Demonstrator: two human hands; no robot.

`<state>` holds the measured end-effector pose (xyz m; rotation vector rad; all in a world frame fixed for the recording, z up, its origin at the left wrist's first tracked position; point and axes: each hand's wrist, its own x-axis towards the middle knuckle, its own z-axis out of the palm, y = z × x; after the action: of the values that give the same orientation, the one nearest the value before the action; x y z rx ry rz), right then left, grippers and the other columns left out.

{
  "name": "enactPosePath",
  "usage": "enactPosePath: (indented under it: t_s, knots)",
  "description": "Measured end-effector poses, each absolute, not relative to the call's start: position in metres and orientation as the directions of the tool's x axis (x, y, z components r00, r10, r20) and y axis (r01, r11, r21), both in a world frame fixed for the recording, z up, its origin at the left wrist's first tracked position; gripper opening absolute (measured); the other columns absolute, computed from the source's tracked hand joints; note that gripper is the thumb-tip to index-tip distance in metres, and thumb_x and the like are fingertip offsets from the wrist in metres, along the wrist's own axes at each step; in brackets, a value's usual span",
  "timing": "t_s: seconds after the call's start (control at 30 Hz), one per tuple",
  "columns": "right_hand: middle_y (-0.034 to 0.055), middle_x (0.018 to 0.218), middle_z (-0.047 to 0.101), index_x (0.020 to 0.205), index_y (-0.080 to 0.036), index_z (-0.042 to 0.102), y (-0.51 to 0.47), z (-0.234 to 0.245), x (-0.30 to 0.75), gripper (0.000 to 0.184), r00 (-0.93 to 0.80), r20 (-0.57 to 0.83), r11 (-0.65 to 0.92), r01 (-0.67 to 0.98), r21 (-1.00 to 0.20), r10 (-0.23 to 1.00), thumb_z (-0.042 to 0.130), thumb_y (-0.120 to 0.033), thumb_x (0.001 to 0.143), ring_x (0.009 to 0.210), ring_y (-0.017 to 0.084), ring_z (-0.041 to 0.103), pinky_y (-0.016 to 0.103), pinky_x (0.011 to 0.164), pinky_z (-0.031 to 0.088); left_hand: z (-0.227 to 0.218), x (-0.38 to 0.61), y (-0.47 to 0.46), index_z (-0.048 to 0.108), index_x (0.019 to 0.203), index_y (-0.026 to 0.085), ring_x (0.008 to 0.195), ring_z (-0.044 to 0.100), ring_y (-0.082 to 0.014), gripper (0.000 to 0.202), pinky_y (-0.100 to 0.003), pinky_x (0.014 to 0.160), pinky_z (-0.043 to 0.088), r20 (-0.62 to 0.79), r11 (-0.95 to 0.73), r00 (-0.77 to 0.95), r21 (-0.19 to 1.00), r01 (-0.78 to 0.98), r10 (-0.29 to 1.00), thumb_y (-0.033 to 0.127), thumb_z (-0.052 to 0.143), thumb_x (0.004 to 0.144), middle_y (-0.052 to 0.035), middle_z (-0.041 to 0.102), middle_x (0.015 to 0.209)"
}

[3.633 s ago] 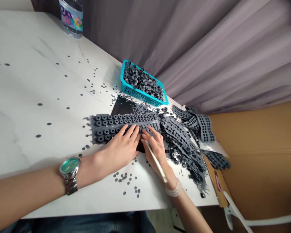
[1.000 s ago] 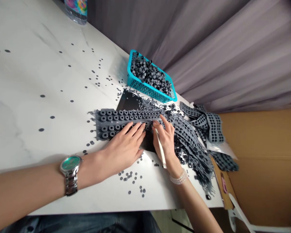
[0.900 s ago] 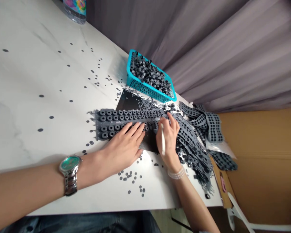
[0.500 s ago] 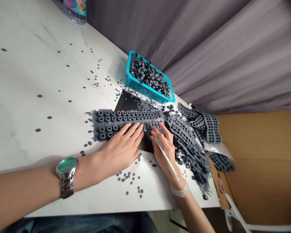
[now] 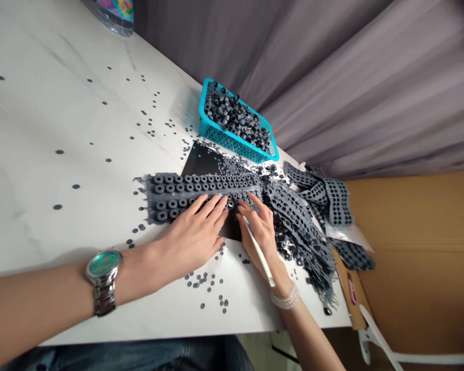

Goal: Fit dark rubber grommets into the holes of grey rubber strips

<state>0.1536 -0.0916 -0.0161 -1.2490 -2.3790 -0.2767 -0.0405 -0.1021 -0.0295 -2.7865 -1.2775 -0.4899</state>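
A grey rubber sheet (image 5: 180, 194) with rows of raised rings lies across a black mat (image 5: 203, 161) on the table. My left hand (image 5: 195, 234) presses down flat on the sheet's near edge, fingers stretched out and holding nothing. Close to its right, my right hand (image 5: 260, 234) grips a thin white pen-like stick (image 5: 261, 252) at the sheet's right part. The stick's rear end points back toward my wrist; its working tip is hidden beneath my fingers. Small dark discs (image 5: 203, 280) lie scattered around both hands.
A turquoise basket (image 5: 235, 142) heaped with small grey-black cylinders stands behind the sheet. Punched grey sheets (image 5: 299, 226) are piled at right, with more strips (image 5: 338, 203) behind. A bottle (image 5: 116, 15) is at the far left edge, and a cardboard box (image 5: 413, 247) stands right.
The white stick has tilted a little in my right hand, its rear end shifting left. My left hand stays in place on the sheet. The whole view has shifted slightly.
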Motion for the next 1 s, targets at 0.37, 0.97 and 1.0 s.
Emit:
enactPosePath:
  t_s: [0.37,0.97,1.0]
  knots:
    - [0.0141,0.12,0.065,0.098,-0.02,0.061,-0.078,-0.007,0.185,0.017,-0.104,0.533,0.226,0.959,-0.169,0.84,0.045,-0.026,0.096,0.137,0.031,0.04,0.054,0.099,0.044,-0.033,-0.041,-0.102,0.05,0.137,0.004,0.139,0.036,-0.0319,0.053,-0.048,0.114,0.025,0.331,-0.67,0.612,0.09,0.737,0.718,0.033,0.037,0.095,-0.0193,0.042,0.149]
    - [0.0093,0.109,0.072,0.103,-0.021,0.06,-0.091,-0.016,0.155,0.015,-0.474,0.503,0.576,0.815,-0.06,0.723,0.053,-0.013,0.092,0.126,0.024,0.054,0.045,0.098,0.043,-0.035,-0.039,-0.104,0.05,0.137,0.003,0.139,0.036,-0.0324,0.053,-0.048,0.115,0.023,0.338,-0.658,0.605,0.059,0.751,0.72,0.033,0.037,0.095,-0.0189,0.044,0.148]
    - [0.0092,0.109,0.072,0.103,-0.021,0.06,-0.09,-0.017,0.154,0.016,-0.485,0.495,0.579,0.814,-0.046,0.721,0.053,-0.013,0.092,0.126,0.024,0.053,0.045,0.098,0.043,-0.035,-0.039,-0.103,0.05,0.137,0.003,0.139,0.035,-0.0324,0.053,-0.048,0.115,0.023,0.337,-0.657,0.605,0.059,0.751,0.722,0.033,0.037,0.095,-0.0189,0.043,0.148]
